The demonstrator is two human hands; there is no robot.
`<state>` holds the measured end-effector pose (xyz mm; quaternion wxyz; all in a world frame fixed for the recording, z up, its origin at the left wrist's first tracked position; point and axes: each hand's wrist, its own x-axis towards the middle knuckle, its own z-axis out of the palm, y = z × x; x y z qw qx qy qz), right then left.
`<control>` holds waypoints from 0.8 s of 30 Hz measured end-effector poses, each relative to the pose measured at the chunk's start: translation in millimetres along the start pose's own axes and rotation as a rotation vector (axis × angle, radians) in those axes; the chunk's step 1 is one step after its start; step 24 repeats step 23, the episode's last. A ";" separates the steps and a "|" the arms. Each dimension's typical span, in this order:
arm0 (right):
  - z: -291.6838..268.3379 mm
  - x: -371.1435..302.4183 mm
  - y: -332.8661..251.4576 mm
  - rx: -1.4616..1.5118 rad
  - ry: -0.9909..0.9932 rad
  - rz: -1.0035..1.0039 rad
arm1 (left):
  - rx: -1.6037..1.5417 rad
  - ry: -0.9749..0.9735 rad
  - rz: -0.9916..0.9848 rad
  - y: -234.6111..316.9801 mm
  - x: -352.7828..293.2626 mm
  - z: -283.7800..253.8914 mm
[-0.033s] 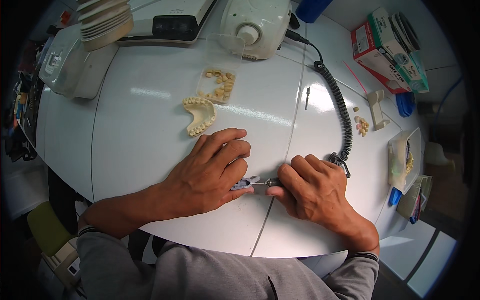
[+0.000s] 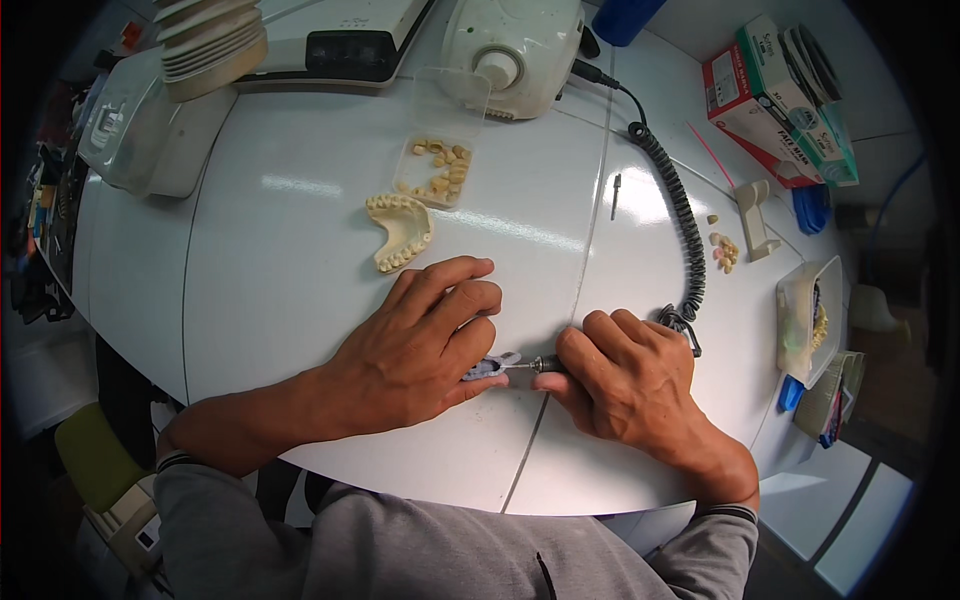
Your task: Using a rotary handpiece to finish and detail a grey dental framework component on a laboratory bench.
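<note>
Between the thumb and fingers of my left hand (image 2: 415,345) is a small grey dental piece (image 2: 484,369) with a paler edge; the fingers cover much of it. My right hand (image 2: 630,375) is wrapped round a dark rotary handpiece (image 2: 548,365), whose thin metal shank points left. The shank's end meets the pale edge of the grey piece, though I cannot tell whether it presses on it. Beyond my left hand lies a cream dental arch model (image 2: 402,236) with teeth. Behind that, an open clear plastic box (image 2: 436,176) holds several loose tooth-coloured crowns.
A coiled black cord (image 2: 672,170) runs from a cream control unit (image 2: 512,55) down beside my right hand. To the right are a loose bur (image 2: 615,197), several tooth pieces (image 2: 724,252), a white handpiece rest (image 2: 755,220), a plastic tub (image 2: 795,315) and stacked boxes (image 2: 765,110).
</note>
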<state>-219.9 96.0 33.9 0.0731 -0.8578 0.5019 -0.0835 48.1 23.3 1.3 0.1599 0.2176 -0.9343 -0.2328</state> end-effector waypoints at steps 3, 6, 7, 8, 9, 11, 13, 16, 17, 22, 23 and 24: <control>0.2 0.4 -0.6 0.024 0.012 0.017 | 0.004 -0.001 0.007 0.0 0.3 -0.7; -0.4 0.7 -0.3 0.026 0.015 0.012 | 0.010 -0.007 0.006 1.0 -0.5 -0.8; -0.6 0.4 -0.2 0.023 0.021 0.007 | 0.005 -0.005 0.005 0.9 -0.4 -0.9; -0.1 0.4 0.1 0.023 0.020 0.006 | 0.001 -0.004 0.003 0.2 -0.2 -0.7; 0.4 0.3 0.5 0.026 0.022 0.004 | 0.000 -0.004 0.002 -0.3 -0.1 -0.7; 1.2 0.0 0.6 0.028 0.024 0.002 | -0.011 -0.011 0.005 -0.5 0.1 -1.1; 1.5 0.1 0.0 0.024 0.027 0.011 | -0.004 -0.006 0.003 0.0 -0.1 0.6; -2.7 -0.2 1.9 -0.004 -0.037 -0.006 | -0.004 -0.003 -0.002 -0.3 -0.3 0.4; -2.8 -0.1 1.7 -0.004 -0.038 -0.005 | -0.014 -0.005 -0.001 -0.3 -0.2 0.0; -2.5 0.2 1.7 -0.005 -0.029 -0.001 | -0.019 -0.005 -0.001 -0.9 -0.3 -0.6; -2.6 0.0 1.6 -0.005 -0.030 0.000 | -0.022 -0.014 -0.001 -0.5 0.1 -1.4; -2.6 0.0 1.6 -0.005 -0.030 0.000 | -0.022 -0.014 -0.001 -0.5 0.1 -1.4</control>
